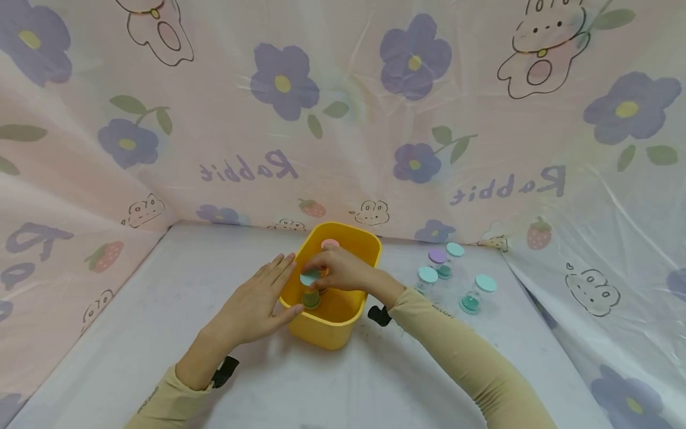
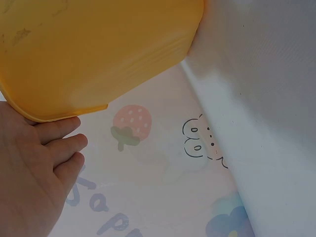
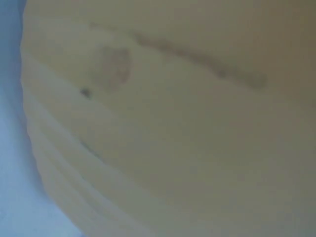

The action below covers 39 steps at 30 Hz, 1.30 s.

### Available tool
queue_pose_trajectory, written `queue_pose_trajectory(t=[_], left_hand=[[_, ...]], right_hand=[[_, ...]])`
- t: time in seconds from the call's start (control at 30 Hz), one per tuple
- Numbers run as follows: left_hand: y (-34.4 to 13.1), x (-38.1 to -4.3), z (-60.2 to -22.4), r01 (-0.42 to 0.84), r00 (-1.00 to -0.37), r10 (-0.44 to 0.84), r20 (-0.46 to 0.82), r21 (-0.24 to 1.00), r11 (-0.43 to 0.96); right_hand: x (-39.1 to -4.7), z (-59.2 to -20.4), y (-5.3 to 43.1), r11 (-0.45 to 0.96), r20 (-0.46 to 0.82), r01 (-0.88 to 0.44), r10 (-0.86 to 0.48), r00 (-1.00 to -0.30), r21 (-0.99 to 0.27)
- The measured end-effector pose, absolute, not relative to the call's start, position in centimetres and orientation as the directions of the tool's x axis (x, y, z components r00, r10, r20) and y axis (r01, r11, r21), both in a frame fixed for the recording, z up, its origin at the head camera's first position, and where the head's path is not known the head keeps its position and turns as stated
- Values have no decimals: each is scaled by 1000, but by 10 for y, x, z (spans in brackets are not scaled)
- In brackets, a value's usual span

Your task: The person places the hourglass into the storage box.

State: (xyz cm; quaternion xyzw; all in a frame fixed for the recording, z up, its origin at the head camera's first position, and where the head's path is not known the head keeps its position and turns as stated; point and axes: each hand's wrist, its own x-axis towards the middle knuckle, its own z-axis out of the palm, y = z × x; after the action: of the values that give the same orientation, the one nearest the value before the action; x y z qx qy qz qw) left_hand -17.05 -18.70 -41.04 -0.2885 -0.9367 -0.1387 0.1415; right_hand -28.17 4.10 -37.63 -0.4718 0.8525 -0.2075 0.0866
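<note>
My right hand (image 1: 343,268) reaches into a yellow plastic bin (image 1: 327,336) and pinches a small sand timer by its pale blue cap (image 1: 309,278); its lower end (image 1: 311,300) looks greenish against the yellow. Behind the fingers, a pink-capped timer (image 1: 330,243) stands in the bin, partly hidden by the hand. My left hand (image 1: 252,307) lies along the bin's left side, fingers straight and touching the rim. In the left wrist view, the fingers (image 2: 64,148) of that hand extend along the bin's edge. A blurred yellow surface (image 3: 173,138) fills most of the right wrist view.
Right of the bin, several sand timers stand on the white table (image 1: 225,250): a purple-capped one (image 1: 437,256) and blue-capped ones, the nearest (image 1: 485,283) at the right. A printed rabbit-and-flower curtain (image 1: 343,137) encloses the back and sides.
</note>
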Motion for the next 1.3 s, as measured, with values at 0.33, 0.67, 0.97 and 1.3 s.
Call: queue_pose_trajectory(t=[0.33,0.67,0.97,1.3], left_hand=[[-187,-169,-409,574,-800,497,336,184,798],[-186,-170,-411,572,-800,494,341,184,799],[-186,-169,-410,565,-806,493,328,176,806],[-185,-169,-410,566,-805,488,337,188,803]], right_hand=[[-283,-376,42,480,46,-772,-837,-545,-418],[-278,-376,43,512,24,-755,-822,-570,-410],[-267,-366,56,417,158,-767,-822,-547,-489],[-251,-362,81,308,429,-787,-703,-567,-536]])
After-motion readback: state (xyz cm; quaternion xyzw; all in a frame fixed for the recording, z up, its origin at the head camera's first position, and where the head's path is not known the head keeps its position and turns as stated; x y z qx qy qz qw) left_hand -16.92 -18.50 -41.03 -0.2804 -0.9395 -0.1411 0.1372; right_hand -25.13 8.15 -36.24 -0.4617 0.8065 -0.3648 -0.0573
